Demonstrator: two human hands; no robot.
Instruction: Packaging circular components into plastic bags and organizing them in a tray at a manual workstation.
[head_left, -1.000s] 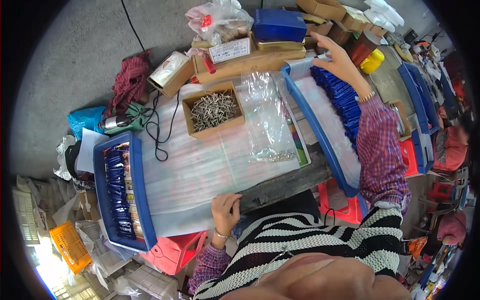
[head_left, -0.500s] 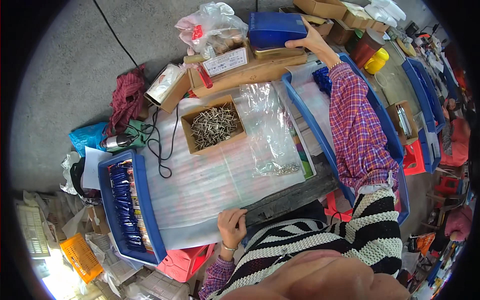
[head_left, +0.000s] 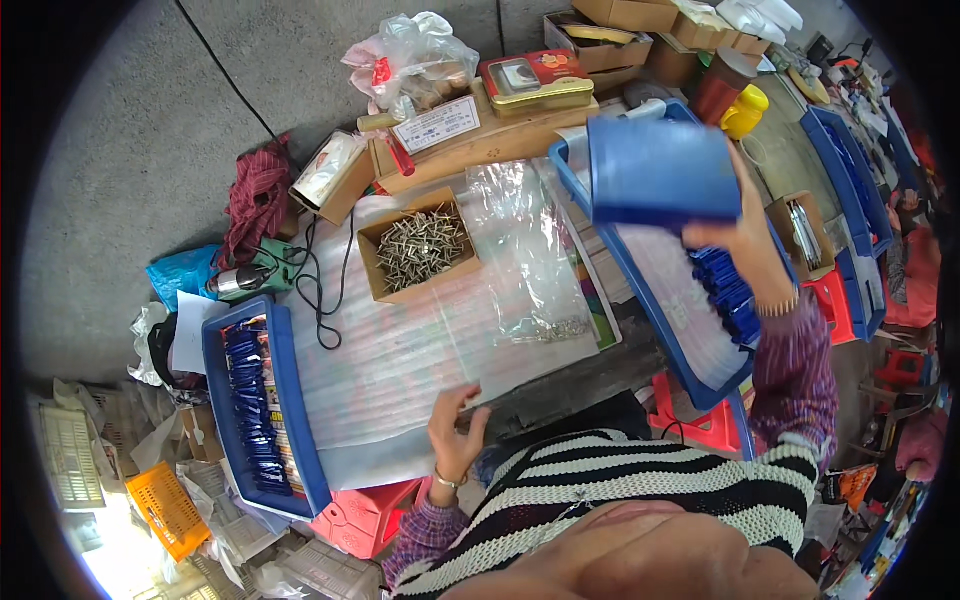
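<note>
My right hand (head_left: pixel 748 245) grips the lower right edge of a blue plastic box (head_left: pixel 660 168), smeared by motion. The box hangs over the far end of a blue tray (head_left: pixel 640 272), in which dark blue packets or strips (head_left: pixel 728 295) lie on a white liner. Near the front edge of the worktable, my left hand (head_left: pixel 456 435) is open, fingers apart and nothing in it. Beyond it on the white sheet (head_left: pixel 390 370) stands a cardboard box (head_left: pixel 432 283) full of small T-shaped metal pieces (head_left: pixel 422 247). Beside that lies a clear plastic bag (head_left: pixel 520 250) with small metal bits at its near end.
A second blue tray (head_left: pixel 298 410) with rows of blue packets stands at the left. Along the back, a wooden ledge (head_left: pixel 500 150) carries a red and gold tin (head_left: pixel 550 75) and a knotted plastic bag (head_left: pixel 415 65). A black cable (head_left: pixel 322 300) loops over the sheet.
My right hand has lifted the blue box off the tin and brought it right and nearer, over the right tray. My left hand has come off the table edge, its fingers opening.
</note>
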